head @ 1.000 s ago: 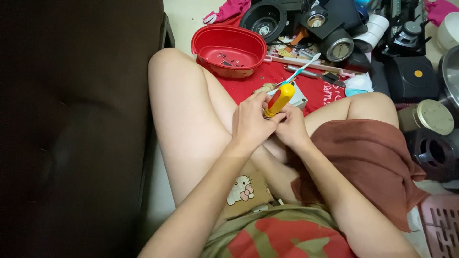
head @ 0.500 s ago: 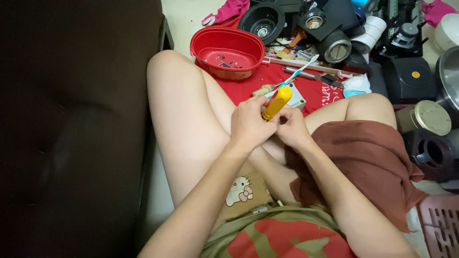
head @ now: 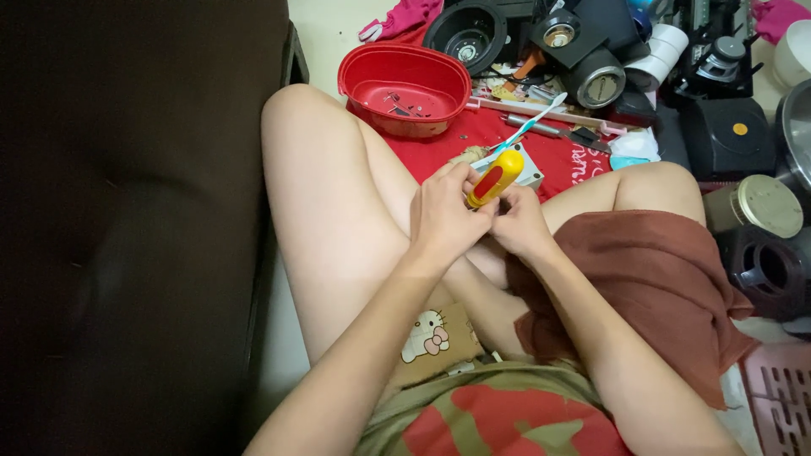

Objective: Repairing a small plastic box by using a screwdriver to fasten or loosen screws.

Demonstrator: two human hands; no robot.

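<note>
Two hands meet above the person's crossed legs: the left hand (head: 443,215) wraps its fingers around a yellow screwdriver handle (head: 495,178) with a red panel, held tilted, while the right hand (head: 519,224) pinches closed just below it on something too small to tell. Just beyond lies a white box (head: 525,169) under a toothbrush (head: 530,123) on a red cloth (head: 473,139), near a red oval basin (head: 404,87).

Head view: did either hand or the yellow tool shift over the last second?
Almost nothing. The left hand and right hand stay together around the yellow and red handle, which keeps its tilt. The red tub and toothbrush lie where they were.
</note>
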